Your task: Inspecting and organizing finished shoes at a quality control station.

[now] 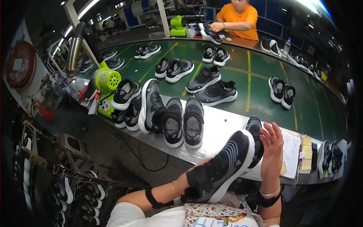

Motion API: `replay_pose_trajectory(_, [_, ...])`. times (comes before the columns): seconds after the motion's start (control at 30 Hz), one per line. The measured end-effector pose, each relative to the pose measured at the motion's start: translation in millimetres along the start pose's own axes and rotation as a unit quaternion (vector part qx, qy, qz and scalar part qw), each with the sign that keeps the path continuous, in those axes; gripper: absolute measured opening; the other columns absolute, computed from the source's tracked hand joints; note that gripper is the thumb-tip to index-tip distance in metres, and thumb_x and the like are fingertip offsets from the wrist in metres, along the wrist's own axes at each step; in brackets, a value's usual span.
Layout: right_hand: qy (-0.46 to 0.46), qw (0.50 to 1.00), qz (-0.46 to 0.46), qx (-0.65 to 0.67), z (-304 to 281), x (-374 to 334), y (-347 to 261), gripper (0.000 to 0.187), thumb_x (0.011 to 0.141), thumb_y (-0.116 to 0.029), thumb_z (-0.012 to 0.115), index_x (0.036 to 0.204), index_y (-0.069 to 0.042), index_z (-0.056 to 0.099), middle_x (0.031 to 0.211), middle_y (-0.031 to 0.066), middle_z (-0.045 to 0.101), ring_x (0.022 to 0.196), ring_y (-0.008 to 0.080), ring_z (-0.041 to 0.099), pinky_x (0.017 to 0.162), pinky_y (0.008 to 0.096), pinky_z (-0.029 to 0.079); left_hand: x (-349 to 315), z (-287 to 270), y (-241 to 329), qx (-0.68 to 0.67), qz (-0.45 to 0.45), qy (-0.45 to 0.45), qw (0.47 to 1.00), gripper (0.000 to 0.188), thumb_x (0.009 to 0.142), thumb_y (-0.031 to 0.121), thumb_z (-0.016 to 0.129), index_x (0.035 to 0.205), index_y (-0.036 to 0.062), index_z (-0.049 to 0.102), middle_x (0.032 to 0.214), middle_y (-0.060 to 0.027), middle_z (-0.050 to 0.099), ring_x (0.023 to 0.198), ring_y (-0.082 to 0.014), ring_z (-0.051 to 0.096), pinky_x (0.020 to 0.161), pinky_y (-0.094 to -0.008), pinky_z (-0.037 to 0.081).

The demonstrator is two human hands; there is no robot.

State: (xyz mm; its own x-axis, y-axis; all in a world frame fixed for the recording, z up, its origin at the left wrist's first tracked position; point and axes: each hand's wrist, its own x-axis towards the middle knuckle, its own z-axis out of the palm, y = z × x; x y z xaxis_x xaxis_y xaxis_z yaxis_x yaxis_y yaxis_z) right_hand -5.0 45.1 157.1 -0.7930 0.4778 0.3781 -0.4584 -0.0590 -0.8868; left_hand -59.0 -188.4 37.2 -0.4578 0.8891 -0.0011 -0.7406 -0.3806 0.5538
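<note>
My left hand (182, 183) grips a black-and-grey sneaker (224, 165) with a white sole near the heel opening. The sneaker is tilted, its toe pointing up and to the right, and it hides most of my left fingers. My right hand (271, 149) is raised just right of the toe, open, its fingers stretched upward. Behind the toe, partly covered, another dark sneaker (254, 126) rests at the white worktop (223, 126). A pair of matching sneakers (183, 123) stands on the worktop to the left, heels toward me.
More sneakers (153, 106) crowd the worktop's left end beside a lime-green machine (107, 80). Several pairs lie on the green conveyor (242, 75) beyond. A notebook (290, 151) lies at right. A co-worker in orange (238, 20) handles a shoe across it. Shoe racks (77, 196) stand low at left.
</note>
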Motion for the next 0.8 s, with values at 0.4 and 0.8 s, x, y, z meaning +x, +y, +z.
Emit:
replay_pose_trajectory(0.4, [-0.063, 0.947, 0.284, 0.136, -16, -4, -2, 0.070, 0.087, -0.062, 0.020, 0.102, 0.000, 0.048, 0.078, 0.0043, 0.054, 0.064, 0.0064, 0.053, 0.057, 0.0170, 0.046, 99, 71, 59, 0.376, 0.052, -0.064, 0.923, 0.103, 0.062, 0.050, 0.072, 0.139, 0.0102, 0.015, 0.142, -0.0160, 0.020, 0.130, -0.0290, 0.024, 0.104, -0.0448, 0.022])
replay_pose_trajectory(0.8, [-0.092, 0.928, 0.337, 0.128, -4, 4, -9, 0.072, 0.088, -0.062, 0.020, 0.072, -0.001, 0.054, 0.062, 0.0085, 0.057, 0.053, 0.0125, 0.053, 0.050, 0.0207, 0.044, 120, 118, 53, 0.344, -0.074, -0.148, 0.924, 0.097, 0.065, 0.007, 0.076, 0.139, 0.0098, 0.013, 0.125, -0.0096, 0.041, 0.112, -0.0163, 0.043, 0.092, -0.0264, 0.037])
